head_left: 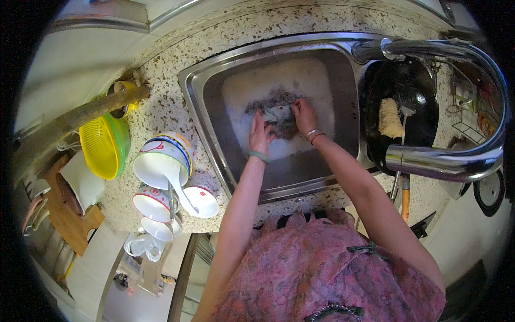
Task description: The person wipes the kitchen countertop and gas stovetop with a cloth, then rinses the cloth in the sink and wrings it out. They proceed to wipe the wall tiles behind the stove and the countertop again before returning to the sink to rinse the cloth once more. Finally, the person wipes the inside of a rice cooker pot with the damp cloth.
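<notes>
In the metal sink [214, 145], both my hands are over sudsy water around a pale, wet, cloth-like piece [278, 114]. My left hand [259, 134] is at its left side, fingers stretched out and apart, with a green bangle at the wrist. On the other side my right hand [304, 115] has its fingers bent together at the piece's right edge, pinching it. Bracelets circle that wrist. Foam spreads around the hands, with a darker patch of water between them. What lies under the suds is hidden.
Left on the speckled counter [161, 91] are stacked bowls [155, 169], a white spoon [179, 185] and yellow-green baskets [102, 142]. A large faucet [445, 161] arches over the right side, above a black wok [418, 107] with a beige scrubber [390, 118] in it.
</notes>
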Demonstrator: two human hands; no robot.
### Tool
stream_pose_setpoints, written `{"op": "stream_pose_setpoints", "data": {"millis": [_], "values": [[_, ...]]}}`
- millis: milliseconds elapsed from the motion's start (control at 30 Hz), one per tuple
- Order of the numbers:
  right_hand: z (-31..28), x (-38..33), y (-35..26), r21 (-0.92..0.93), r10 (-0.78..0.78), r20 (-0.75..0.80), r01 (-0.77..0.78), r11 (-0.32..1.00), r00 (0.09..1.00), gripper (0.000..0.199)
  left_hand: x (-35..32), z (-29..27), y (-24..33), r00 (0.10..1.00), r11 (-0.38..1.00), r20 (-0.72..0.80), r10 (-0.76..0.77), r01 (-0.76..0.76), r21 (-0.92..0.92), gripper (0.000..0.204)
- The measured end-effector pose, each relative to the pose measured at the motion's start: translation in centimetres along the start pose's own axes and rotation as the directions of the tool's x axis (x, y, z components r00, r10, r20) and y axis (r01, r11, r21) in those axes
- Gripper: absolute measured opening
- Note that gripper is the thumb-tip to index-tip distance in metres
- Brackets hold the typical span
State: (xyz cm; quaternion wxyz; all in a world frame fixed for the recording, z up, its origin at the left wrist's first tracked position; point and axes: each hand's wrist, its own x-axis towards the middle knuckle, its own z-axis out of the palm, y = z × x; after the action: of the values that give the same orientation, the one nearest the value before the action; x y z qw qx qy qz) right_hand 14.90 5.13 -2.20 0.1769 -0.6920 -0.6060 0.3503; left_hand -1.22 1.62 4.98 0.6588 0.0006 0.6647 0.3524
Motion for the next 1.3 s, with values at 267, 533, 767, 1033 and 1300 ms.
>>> {"op": "stream_pose_setpoints", "data": {"millis": [267,533,767,1033,1300], "values": [[-1.5,-2.2,-1.7,0.139,-0.159,0.255,0.126,0.982,0.954,0.015,1.5,-0.7,-3.3,0.967,0.941,0.104,-0.232,0.25,-0.23,0.073],[-14.0,-7.8,-13.7,0.469,-0.412,0.473,0.174,0.866,0.779,0.014,0.7,-1.6,-2.5,0.906,0.943,0.355,-0.229,0.297,-0.151,0.045],[-11.1,-4.5,-7.0,0.743,-0.114,0.539,-0.407,0.531,0.835,0.049,-10.9,1.9,3.3,0.722,0.807,0.678,-0.141,0.48,-0.343,0.059],[-12.8,-8.1,-12.7,0.648,-0.407,0.679,-0.76,-0.058,0.61,0.054,-15.0,1.9,2.0,0.474,0.68,0.863,-0.176,0.692,-0.241,0.053],[-12.4,-6.6,-14.6,0.776,-0.237,0.63,-0.601,0.189,0.74,0.016,-14.8,0.6,3.5,0.459,0.808,0.827,-0.323,0.589,-0.01,0.025]]}}
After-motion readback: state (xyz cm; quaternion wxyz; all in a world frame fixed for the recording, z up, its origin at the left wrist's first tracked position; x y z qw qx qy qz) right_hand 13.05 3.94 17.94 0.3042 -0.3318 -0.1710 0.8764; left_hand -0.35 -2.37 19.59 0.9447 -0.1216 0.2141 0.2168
